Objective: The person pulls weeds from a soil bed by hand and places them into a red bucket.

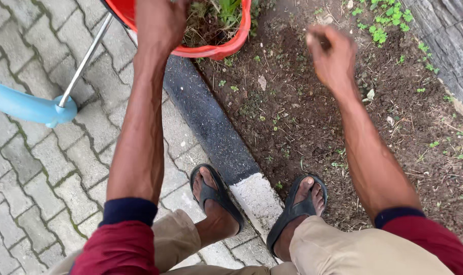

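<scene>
Head view, looking straight down. Left hand (160, 23) at twelve o'clock, stretched over the rim of a red bucket (226, 48) holding pulled weeds (216, 18) and soil; fingers hidden past the top edge, so impossible to tell whether closed or spread. Right hand (333, 56) at one o'clock, raised above the bare soil bed (302, 117), fingers curled into a loose fist with the thumb tip pressed against them; too blurred to tell whether anything was pinched inside. Bucket set at the twelve o'clock edge, straddling the black-and-white kerb (216, 127) between paving (33, 173) and earth. At nine o'clock, a metal handle (86, 56) running down to a light blue grip (25, 106) lying on the grey pavers. Small green weeds (386, 20) scattered at one to two o'clock beside a weathered timber (445, 40). At six o'clock, two feet in black sandals (216, 196), one on the paving, the other on the soil, kerb end between them.
</scene>
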